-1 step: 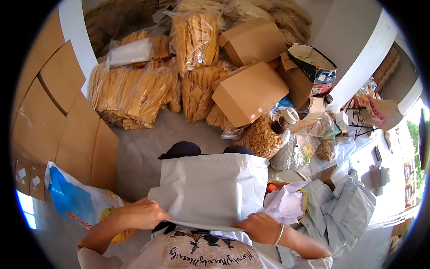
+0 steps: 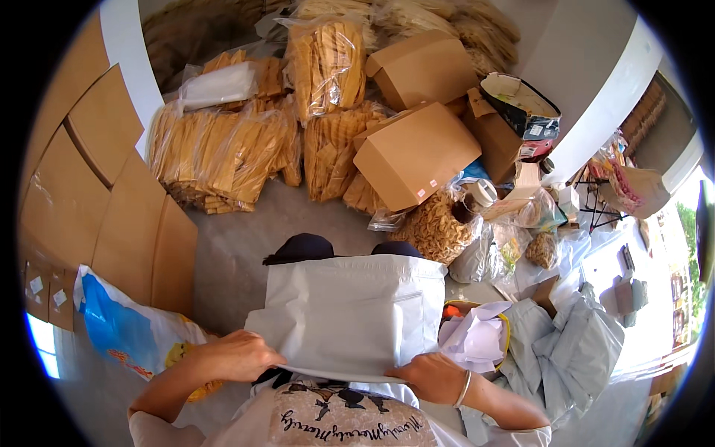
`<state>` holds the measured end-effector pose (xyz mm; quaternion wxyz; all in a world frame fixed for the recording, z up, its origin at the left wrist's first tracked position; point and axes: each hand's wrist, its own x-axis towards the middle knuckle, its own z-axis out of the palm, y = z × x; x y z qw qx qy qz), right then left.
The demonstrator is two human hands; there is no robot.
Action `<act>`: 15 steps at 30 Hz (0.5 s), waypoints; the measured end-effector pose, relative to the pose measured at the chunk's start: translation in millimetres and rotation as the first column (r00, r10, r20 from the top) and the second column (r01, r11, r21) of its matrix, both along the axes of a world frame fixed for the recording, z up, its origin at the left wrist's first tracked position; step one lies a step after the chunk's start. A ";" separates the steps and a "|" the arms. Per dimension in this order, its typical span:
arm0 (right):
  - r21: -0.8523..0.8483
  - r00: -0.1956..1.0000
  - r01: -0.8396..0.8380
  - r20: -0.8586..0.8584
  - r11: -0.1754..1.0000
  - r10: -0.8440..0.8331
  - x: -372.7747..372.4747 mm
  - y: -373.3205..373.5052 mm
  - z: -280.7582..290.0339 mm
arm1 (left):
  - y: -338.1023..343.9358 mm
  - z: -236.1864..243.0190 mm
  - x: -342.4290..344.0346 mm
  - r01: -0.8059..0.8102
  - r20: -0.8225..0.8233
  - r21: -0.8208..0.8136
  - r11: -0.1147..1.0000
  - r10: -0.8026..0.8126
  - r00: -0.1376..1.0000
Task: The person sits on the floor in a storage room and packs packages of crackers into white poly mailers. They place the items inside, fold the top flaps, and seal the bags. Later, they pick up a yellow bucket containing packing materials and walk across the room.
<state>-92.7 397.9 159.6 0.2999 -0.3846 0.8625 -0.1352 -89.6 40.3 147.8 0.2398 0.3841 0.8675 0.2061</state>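
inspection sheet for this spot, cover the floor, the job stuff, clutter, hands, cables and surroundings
Surface: gray floor, smooth-looking, with goods set down on it
Job's things: flat gray bag, spread in front of the person
Clutter: blue and white sack at left; at right, pale paper in a yellow-rimmed container, and crumpled gray bags
Hands: left hand grips the bag's near left corner; right hand grips its near edge, toward the right
Cables: nothing seen
Surroundings: cardboard along the left; clear packs of yellow strips and brown boxes ahead
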 end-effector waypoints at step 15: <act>-0.342 0.792 0.282 0.610 0.896 -0.017 -31.0 -20.7 -105.5 | -1.3 17.8 -35.4 0.008 0.160 0.000 1.000 -0.008 0.987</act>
